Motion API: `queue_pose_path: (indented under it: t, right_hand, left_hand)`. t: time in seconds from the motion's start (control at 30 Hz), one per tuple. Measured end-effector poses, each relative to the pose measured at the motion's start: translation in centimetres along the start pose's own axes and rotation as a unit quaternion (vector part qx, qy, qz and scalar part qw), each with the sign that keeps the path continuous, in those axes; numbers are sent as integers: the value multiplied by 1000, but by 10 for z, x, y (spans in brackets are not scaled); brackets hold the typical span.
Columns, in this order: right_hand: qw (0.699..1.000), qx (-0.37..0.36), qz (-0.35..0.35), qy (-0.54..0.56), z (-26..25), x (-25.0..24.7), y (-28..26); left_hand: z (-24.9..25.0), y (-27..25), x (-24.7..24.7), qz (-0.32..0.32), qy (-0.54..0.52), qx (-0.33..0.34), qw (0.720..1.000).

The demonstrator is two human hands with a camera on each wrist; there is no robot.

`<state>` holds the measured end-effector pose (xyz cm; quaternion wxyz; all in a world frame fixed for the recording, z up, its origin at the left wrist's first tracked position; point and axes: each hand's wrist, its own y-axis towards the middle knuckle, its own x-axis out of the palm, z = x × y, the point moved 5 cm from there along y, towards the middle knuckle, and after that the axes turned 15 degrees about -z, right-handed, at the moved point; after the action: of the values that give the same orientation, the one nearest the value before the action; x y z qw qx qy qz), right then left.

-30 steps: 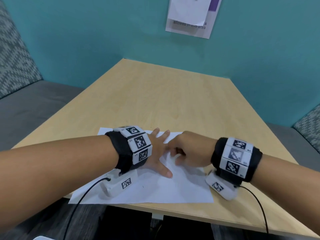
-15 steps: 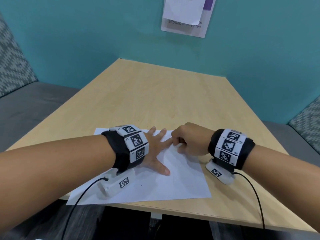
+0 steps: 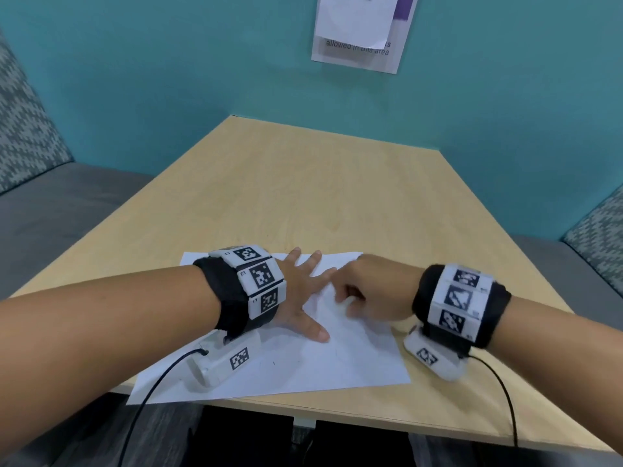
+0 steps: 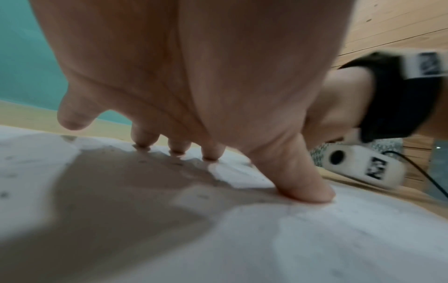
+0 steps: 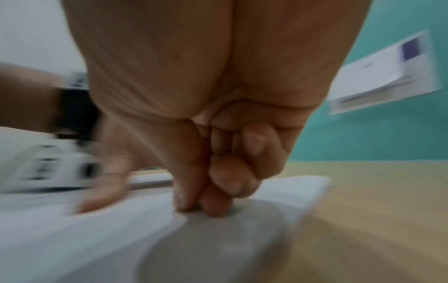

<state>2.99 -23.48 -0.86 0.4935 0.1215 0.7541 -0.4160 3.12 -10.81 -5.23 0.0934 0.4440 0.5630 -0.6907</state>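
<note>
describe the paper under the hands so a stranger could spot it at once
Find the light wooden table against the teal wall; near its front edge lies a white paper sheet. The left hand presses on it with spread fingers, the right hand with curled ones. Unlike the printed notice on the wall, it lies flat.

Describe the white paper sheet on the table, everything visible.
The paper sheet is plain white, thin, with a few faint specks, lying flat by the near edge of the wooden table; its near-left corner slightly overhangs. The left hand presses it with spread fingers, and its wrist camera rests on it. The right hand, fingers curled, presses thumb and fingertips down right of its middle. Any crease there is too blurred to confirm.
</note>
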Motion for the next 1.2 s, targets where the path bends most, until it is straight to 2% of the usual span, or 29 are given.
queue_pose_path:
  t: [0.07, 0.1, 0.23, 0.4, 0.53, 0.67, 0.8, 0.97, 1.1, 1.2]
  right_hand:
    - [999, 44, 29, 13, 19, -11, 0]
    - [998, 45, 29, 14, 20, -10, -1]
    - [999, -21, -17, 28, -6, 9, -3]
    - [997, 69, 25, 16, 34, -11, -1]
    - [998, 58, 27, 16, 37, -6, 3]
    - [998, 52, 29, 24, 31, -8, -2]
    - [998, -23, -33, 41, 6, 18, -8]
    - [998, 56, 25, 16, 35, -9, -7]
    - [999, -20, -34, 17, 5, 12, -7]
    - [1000, 24, -5, 10, 21, -1, -6]
  left_hand:
    - [0, 0, 0, 0, 3, -7, 1000]
    - [-1, 0, 0, 1, 3, -7, 1000]
    - [0, 1, -1, -3, -5, 3, 1000]
    - [-2, 0, 0, -4, 12, -12, 1000]
    - [8, 1, -8, 23, 35, 10, 999]
    - [26, 6, -12, 32, -22, 51, 998]
    - [27, 7, -12, 40, -25, 59, 997]
    - [26, 11, -12, 20, 0, 41, 999]
    - [26, 7, -13, 21, -10, 51, 998]
    - [26, 9, -12, 17, -3, 49, 999]
